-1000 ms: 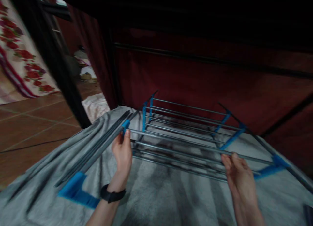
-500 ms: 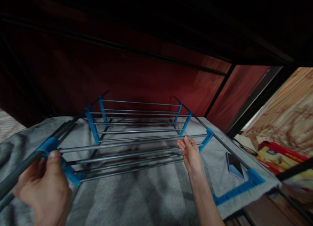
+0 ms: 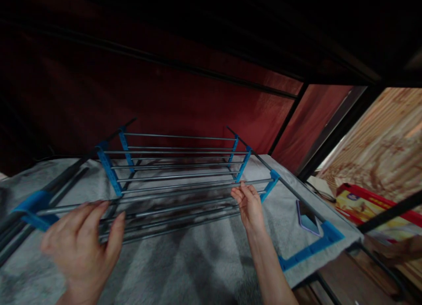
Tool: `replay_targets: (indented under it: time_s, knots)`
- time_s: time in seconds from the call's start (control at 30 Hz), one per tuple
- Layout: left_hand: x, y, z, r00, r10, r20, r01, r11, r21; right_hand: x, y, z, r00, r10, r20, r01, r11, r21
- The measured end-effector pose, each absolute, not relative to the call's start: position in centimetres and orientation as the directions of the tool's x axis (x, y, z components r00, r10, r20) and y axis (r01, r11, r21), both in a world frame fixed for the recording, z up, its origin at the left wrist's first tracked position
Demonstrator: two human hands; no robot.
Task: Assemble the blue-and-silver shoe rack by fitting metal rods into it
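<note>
A folding drying rack [image 3: 178, 173] of grey metal rods and blue plastic joints lies on a grey cloth [image 3: 198, 261]. My left hand [image 3: 82, 248] rests at its left side, fingers stretched over the near rods, just right of a blue corner joint [image 3: 31, 206]. My right hand [image 3: 249, 204] has its fingers curled on a near rod by the right blue joint [image 3: 271, 184]. Both forearms reach in from the bottom edge.
A phone [image 3: 306, 217] lies on the cloth to the right, beside a long rack bar with a blue end piece [image 3: 316, 245]. Dark red walls and black frame bars close in behind and above. At the right are wooden panelling and a red box [image 3: 372, 206].
The view swung from left to right. My left hand let go of the blue corner joint and shifted right onto the rods. My right hand stays on the near rod.
</note>
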State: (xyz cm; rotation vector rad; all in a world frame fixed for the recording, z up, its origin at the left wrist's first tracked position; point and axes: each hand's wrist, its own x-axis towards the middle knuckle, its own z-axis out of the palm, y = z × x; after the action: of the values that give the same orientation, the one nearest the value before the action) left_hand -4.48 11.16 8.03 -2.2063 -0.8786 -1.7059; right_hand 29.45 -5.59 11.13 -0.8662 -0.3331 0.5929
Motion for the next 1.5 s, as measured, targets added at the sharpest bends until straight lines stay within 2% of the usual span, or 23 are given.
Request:
replay_targets:
  time_s: [0.1, 0.17, 0.43, 0.5, 0.57, 0.63, 0.7, 0.73, 0.8, 0.93, 1.5]
  knots:
    - [-2.8, 11.1, 9.8, 0.339, 0.206, 0.918, 0.629, -0.775, -0.058, 29.1, -5.6, 11.5, 0.801, 0.598, 0.026, -0.351, 0.504, -0.789]
    - [-2.2, 11.0, 10.6, 0.406, 0.189, 0.894, 0.623, -0.773, -0.12, 28.9, -5.7, 11.8, 0.799, 0.601, 0.016, -0.354, 0.492, -0.795]
    - [-1.8, 10.9, 11.3, 0.314, 0.208, 0.926, 0.645, -0.763, -0.047, 30.4, -7.6, 11.8, 0.757, 0.654, -0.001, -0.28, 0.322, -0.904]
    - [-1.7, 11.0, 11.2, 0.297, 0.227, 0.928, 0.649, -0.761, -0.022, 31.6, -8.5, 11.2, 0.787, 0.616, -0.003, -0.219, 0.276, -0.936]
    - [-1.7, 11.1, 11.0, 0.291, 0.249, 0.924, 0.651, -0.759, -0.001, 33.1, -9.4, 10.4, 0.889, 0.453, 0.067, -0.062, 0.265, -0.962]
    - [-1.9, 11.1, 10.8, 0.293, 0.279, 0.914, 0.648, -0.761, 0.025, 34.5, -10.1, 9.7, 0.959, 0.186, 0.216, 0.175, 0.212, -0.961]
    - [-2.0, 11.0, 10.6, 0.295, 0.306, 0.905, 0.644, -0.764, 0.048, 35.7, -10.5, 9.3, 0.934, -0.039, 0.356, 0.358, 0.09, -0.929]
    - [-2.0, 10.8, 10.6, 0.303, 0.318, 0.898, 0.64, -0.766, 0.056, 36.2, -10.6, 9.2, 0.912, -0.089, 0.4, 0.404, 0.035, -0.914]
    - [-2.0, 10.6, 10.5, 0.316, 0.328, 0.89, 0.634, -0.771, 0.059, 37.0, -10.5, 9.1, 0.898, -0.059, 0.436, 0.437, 0.008, -0.899]
    - [-2.0, 10.6, 10.3, 0.316, 0.344, 0.884, 0.647, -0.76, 0.064, 37.6, -9.9, 9.0, 0.891, 0.126, 0.436, 0.415, 0.161, -0.895]
    - [-3.2, 11.9, 11.4, 0.382, 0.351, 0.855, 0.642, -0.766, 0.028, 37.7, -9.7, 9.6, 0.928, 0.083, 0.363, 0.353, 0.111, -0.929]
